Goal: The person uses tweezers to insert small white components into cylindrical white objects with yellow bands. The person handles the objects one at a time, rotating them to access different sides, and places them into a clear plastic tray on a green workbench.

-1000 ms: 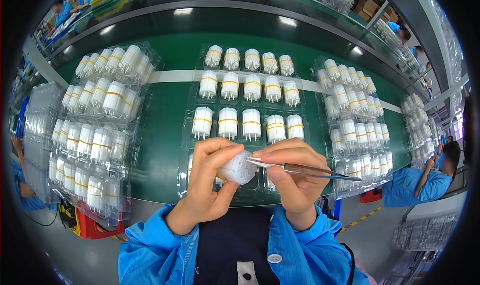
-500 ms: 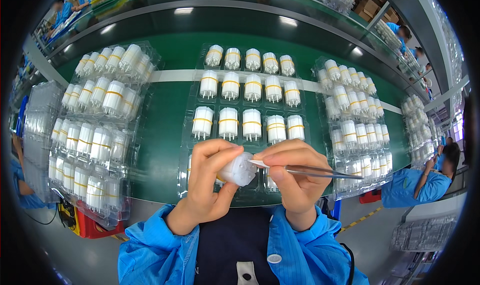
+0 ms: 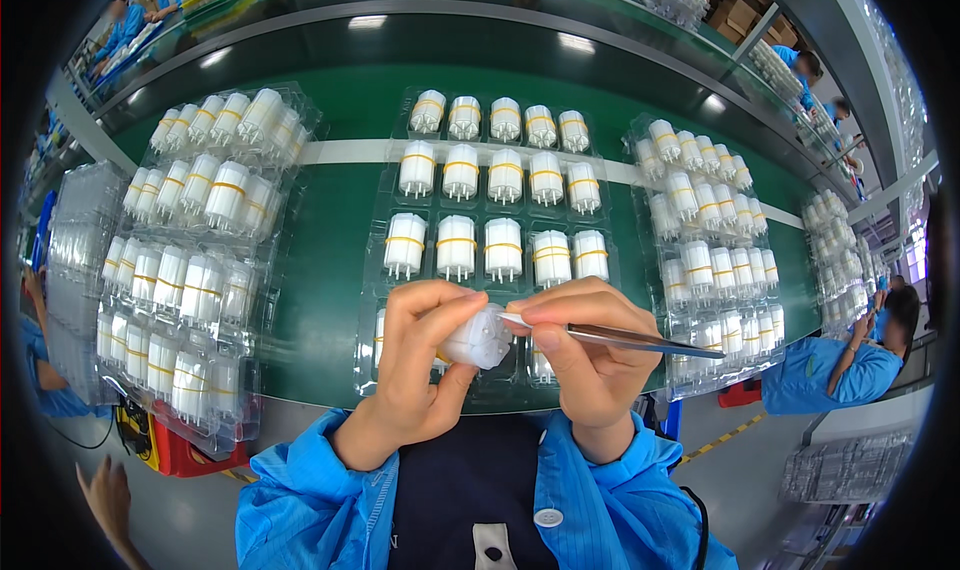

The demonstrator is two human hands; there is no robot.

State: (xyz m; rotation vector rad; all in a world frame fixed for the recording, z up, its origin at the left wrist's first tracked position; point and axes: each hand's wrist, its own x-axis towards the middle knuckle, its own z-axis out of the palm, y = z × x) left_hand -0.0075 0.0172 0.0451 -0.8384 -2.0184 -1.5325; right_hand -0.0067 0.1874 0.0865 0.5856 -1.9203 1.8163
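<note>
Between the fingers and thumb of my left hand (image 3: 415, 365) is a white cylindrical part (image 3: 480, 337), tilted so that its pale, moulded end faces right. My right hand (image 3: 590, 345) pinches slim metal tweezers (image 3: 650, 341). Their shank runs out to the right, while a small white tip pokes from my fingertips toward the upper edge of the part's end. Whether the tip touches the part I cannot tell. Just beyond both hands lies a clear tray (image 3: 432, 198) of similar white cylinders (image 3: 503, 247), each with a yellow band and most with pins showing.
Stacked trays of the same cylinders stand at the left (image 3: 228, 192) and the right (image 3: 708, 202) of the green bench (image 3: 335, 230). A red bin (image 3: 190, 455) sits below on the left. A co-worker (image 3: 840, 370) is at the right; another person's hand (image 3: 107, 495) shows at lower left.
The tweezers have turned slightly in my right hand and show a broader face. The part has shifted only a little in my left hand. Another person's hand has appeared at lower left.
</note>
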